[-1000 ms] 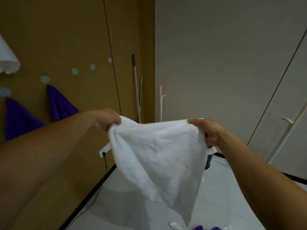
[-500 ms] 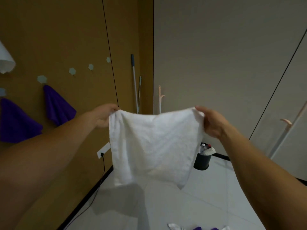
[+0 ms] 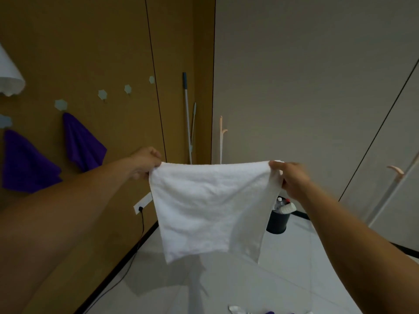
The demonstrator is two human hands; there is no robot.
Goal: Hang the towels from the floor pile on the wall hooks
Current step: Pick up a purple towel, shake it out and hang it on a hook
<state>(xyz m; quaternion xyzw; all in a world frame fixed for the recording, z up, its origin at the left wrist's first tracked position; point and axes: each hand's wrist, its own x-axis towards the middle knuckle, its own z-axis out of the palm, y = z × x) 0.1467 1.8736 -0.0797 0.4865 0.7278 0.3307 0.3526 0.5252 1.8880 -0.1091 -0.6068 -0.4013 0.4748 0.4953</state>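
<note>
Left hand, right hand pinch white towel | bucket partly hidden | pile, probably, below

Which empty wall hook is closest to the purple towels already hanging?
The empty hook immediately right of the right-hand purple towel. The middle bare hook and the last bare hook sit farther right.

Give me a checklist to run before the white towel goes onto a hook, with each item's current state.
1. Left hand grips one top corner of the white towel: ok.
2. Right hand grips the other top corner: ok.
3. Towel spread open, clear of the floor: ok.
4. A bare wall hook beyond the purple towels: ok.
5. Hook within arm's reach: cannot tell.
</note>
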